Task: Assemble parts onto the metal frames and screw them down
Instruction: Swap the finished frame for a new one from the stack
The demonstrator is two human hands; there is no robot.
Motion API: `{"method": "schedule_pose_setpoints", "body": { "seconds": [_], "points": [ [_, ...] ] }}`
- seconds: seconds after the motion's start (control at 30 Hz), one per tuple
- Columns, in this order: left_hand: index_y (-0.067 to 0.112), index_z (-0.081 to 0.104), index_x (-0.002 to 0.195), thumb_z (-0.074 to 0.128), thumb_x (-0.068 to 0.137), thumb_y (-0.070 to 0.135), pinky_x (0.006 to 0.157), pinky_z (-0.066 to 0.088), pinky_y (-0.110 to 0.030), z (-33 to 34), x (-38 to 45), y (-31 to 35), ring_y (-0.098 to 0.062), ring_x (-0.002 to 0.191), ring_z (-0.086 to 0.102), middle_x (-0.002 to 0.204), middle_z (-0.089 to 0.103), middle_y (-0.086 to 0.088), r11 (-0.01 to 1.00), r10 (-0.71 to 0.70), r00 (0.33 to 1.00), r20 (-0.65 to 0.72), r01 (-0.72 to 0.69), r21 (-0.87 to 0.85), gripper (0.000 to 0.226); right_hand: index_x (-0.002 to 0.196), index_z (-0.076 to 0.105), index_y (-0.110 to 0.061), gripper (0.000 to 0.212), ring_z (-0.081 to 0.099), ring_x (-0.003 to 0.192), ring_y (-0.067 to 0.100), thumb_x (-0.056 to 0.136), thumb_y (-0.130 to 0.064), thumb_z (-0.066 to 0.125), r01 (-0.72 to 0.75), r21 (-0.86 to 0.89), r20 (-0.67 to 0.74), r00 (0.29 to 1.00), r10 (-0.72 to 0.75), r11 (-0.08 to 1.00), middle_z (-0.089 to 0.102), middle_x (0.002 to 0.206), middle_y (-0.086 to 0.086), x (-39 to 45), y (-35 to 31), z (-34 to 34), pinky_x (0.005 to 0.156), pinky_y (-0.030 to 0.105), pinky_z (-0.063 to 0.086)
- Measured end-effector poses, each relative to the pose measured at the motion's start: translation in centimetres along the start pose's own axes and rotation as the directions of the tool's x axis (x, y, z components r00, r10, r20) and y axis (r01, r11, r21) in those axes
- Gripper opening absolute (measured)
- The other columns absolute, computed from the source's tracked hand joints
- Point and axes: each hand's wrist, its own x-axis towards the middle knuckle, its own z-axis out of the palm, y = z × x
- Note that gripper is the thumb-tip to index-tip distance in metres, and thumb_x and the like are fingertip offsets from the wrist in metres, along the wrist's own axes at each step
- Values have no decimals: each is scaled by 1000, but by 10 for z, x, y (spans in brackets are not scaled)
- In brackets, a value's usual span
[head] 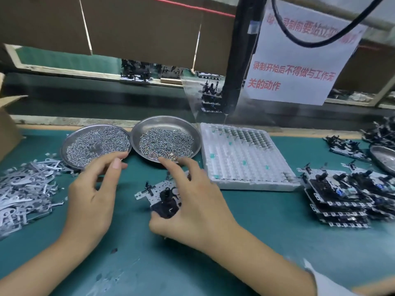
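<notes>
We read the step in hand as fetching a screw for the metal frame (159,192) that lies on the green table (267,242) under the right hand (192,201). To do it well we should lift one screw only, pinch it by the head, and keep the frame flat and steady so the black part already seated on it does not shift. Largest first: the white foam tray (245,159) sits to the right of the right fingers (168,165), near but apart; the stack of assembled frames (337,199) lies well beyond that. The two steel dishes lie just past the fingertips, the right screw dish (166,137) touching the right forefinger at its near rim, the left screw dish (96,144) just beyond the left hand (92,197). Loose metal strips (23,189) lie left of the left fingers (116,161). Right fingers are spread and straight, thumb resting at the frame's near edge, grasping nothing we can see. Left fingers are relaxed, slightly curled, released.
</notes>
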Motion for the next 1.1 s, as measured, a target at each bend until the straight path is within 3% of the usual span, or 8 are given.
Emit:
{"method": "schedule_pose_setpoints", "body": {
  "seconds": [0.1,0.2,0.4,0.6,0.7,0.87,1.1],
  "points": [
    [46,60,99,42,86,51,76,39,-5,2,-2,-1,7,88,57,96,65,14,997,49,998,44,-51,50,23,134,29,-47,80,46,115,11,60,-55,59,-43,15,-96,994,44,999,26,138,-15,-8,24,-46,94,34,44],
    [46,58,101,43,86,49,74,36,-2,5,-5,1,3,88,54,95,63,10,982,120,986,112,-135,133,22,133,43,-41,75,46,112,8,62,-59,61,-170,-61,-160,974,158,984,30,137,-13,9,71,-97,90,29,42],
    [32,61,107,45,86,44,86,33,-7,9,-9,6,2,92,51,98,56,18,940,222,953,206,-266,215,29,134,51,-20,65,43,124,28,77,-47,68,-448,-285,-119,894,433,847,41,138,12,71,203,-160,93,36,40],
    [26,65,104,47,84,43,88,32,-7,9,-8,6,2,93,51,97,57,21,933,232,949,215,-280,227,32,133,53,-10,63,50,119,35,83,-48,65,-595,-226,-79,801,594,772,51,135,17,75,263,-148,94,37,41],
    [22,67,103,47,85,42,87,31,-5,9,-7,6,3,92,51,93,58,20,929,233,948,218,-283,237,34,132,53,-9,60,47,121,32,85,-42,67,-617,-105,-60,787,614,780,51,135,16,72,272,-142,92,33,38],
    [27,65,103,47,86,42,86,30,-3,8,-7,5,5,93,51,98,56,26,918,245,938,246,-306,251,28,143,40,-15,59,37,134,30,93,-41,56,-594,-240,130,764,632,768,38,149,9,79,271,-146,109,38,28],
    [29,65,101,47,85,42,82,31,-1,9,-8,9,3,91,51,96,55,26,921,239,940,245,-299,248,27,148,30,-19,59,36,135,30,96,-34,54,-525,-351,100,802,588,775,32,152,9,85,267,-142,106,35,30]
  ]
}}
